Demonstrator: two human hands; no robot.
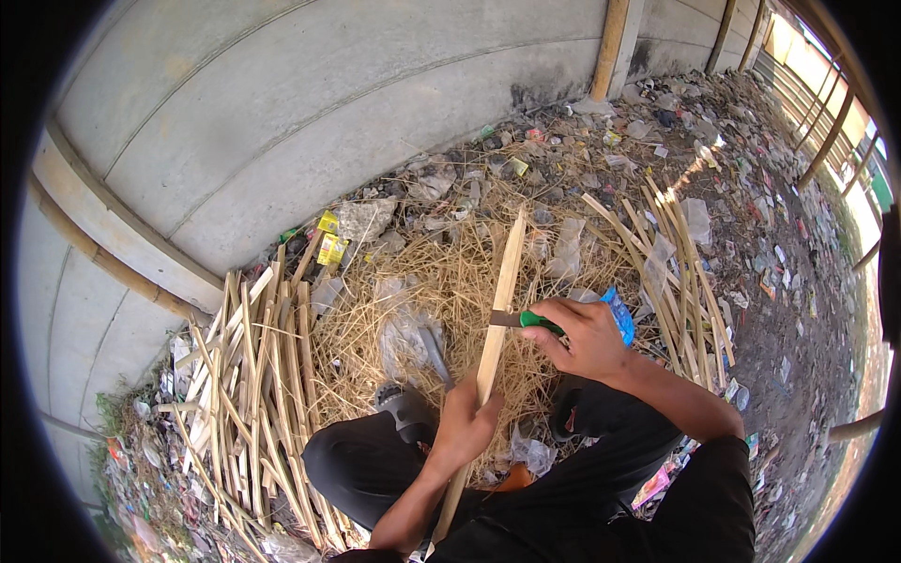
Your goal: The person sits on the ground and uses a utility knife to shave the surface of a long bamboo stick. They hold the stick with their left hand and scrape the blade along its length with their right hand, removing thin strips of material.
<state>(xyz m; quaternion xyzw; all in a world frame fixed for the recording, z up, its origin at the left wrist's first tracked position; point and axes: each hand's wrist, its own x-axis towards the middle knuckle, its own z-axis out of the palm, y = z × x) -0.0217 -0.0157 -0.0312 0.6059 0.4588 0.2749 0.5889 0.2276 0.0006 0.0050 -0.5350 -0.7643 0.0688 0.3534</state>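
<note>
My left hand [466,427] is closed around the lower part of a long pale bamboo strip [508,267], which slants up and away from my lap. In my right hand [591,342] is a knife with a green handle [542,323]. Its dark flat blade [504,319] lies across the strip, above my left hand, touching it. The strip's far end narrows to a point over a heap of straw-coloured shavings [375,310]. Below the strip, a flat grey blade-like piece [435,355] lies among the shavings, partly hidden by my left hand.
A pile of bamboo strips [253,394] lies at my left, and a smaller bundle [690,281] at my right. Beyond rises a grey concrete wall [357,103]. Scattered litter [779,244] covers the ground. A blue wrapper [618,316] is beside my right hand.
</note>
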